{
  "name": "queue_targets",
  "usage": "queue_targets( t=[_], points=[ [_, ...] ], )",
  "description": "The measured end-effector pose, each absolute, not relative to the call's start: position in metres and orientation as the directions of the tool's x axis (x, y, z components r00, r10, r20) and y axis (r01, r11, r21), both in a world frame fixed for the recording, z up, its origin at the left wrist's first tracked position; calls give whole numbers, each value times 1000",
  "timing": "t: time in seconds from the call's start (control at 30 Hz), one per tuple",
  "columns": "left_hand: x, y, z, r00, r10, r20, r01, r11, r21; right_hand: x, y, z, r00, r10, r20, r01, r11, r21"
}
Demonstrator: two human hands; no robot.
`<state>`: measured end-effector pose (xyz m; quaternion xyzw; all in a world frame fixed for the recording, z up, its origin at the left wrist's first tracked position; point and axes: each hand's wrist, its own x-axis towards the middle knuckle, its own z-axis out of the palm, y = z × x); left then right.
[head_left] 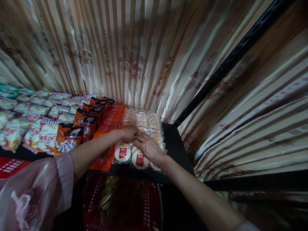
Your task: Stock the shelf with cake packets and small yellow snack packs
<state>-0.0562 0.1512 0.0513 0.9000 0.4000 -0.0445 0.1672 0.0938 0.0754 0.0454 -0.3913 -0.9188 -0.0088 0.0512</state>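
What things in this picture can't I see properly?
All in the head view:
What lies under the left hand and right hand: the hands cover it.
Small print on the round white packets: blurred, too small.
Inside the red basket: too dark to tell; the bottom edge cuts the basket off.
Green packets: cut off by the left edge.

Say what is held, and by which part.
Cannot be told: the left hand and right hand are close together over round packets, any hold unclear.
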Motion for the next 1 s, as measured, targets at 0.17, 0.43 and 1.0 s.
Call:
queue_targets(
  t=[0.17,0.43,1.0],
  points=[
    [-56,151,51,695,688,-208,718,-649,251,91,77,42,-703,700,129,706,708,9],
    [-54,152,57,692,679,-247,722,-644,252,92,78,44,-683,716,146,719,694,-39],
    [-45,204,50,710,700,71,605,-659,446,135,120,51,-402,842,360,814,509,-281]
  ],
)
